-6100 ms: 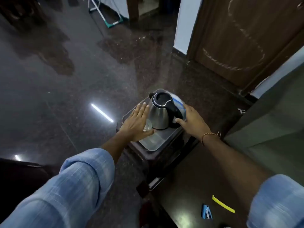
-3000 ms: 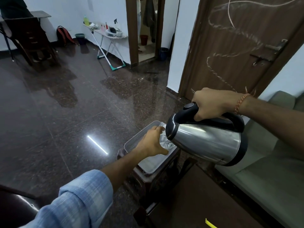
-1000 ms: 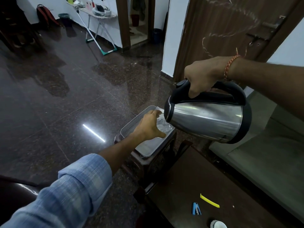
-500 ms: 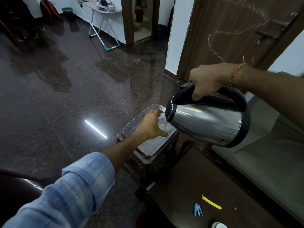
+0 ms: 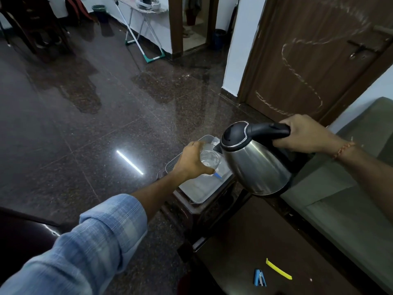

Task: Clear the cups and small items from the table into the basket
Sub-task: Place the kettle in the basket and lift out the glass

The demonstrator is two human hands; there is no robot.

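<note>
Left hand [image 5: 190,160] grips clear glass [image 5: 209,159], frame centre, above grey basket [image 5: 202,188] on small stool. Right hand [image 5: 302,134] closed round handle of steel kettle [image 5: 253,165], spout just beside glass rim. Cannot tell if water flows. Advice: hold glass upright over basket, bring kettle level slowly, avoid drips. Blue stapler [image 5: 259,277], yellow strip [image 5: 278,272] lie on dark table [image 5: 244,241], lower right, not yet cleared.
</note>
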